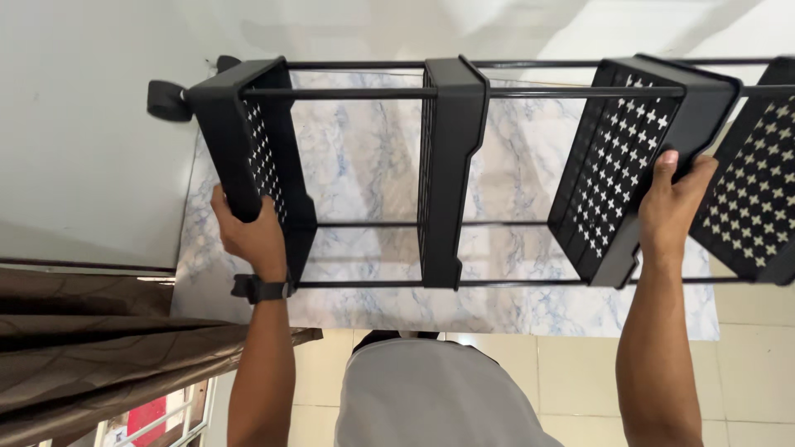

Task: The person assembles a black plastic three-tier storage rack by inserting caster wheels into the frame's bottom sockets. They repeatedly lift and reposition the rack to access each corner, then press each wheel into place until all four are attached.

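A black tiered trolley rack (451,165) lies on its side in front of me, held up in both hands. It has several perforated basket shelves joined by thin black rods. My left hand (248,236) grips the edge of the leftmost basket (257,149), near the wheeled end. My right hand (675,203) grips the rim of a cross-patterned basket (617,174) toward the right. A black watch (261,289) sits on my left wrist. A caster wheel (166,101) shows at the far left end.
A marble-patterned surface (373,165) lies beneath the rack. A pale wall (83,149) is at the left, a brown curtain (99,348) at the lower left, and beige floor tiles (745,356) at the lower right.
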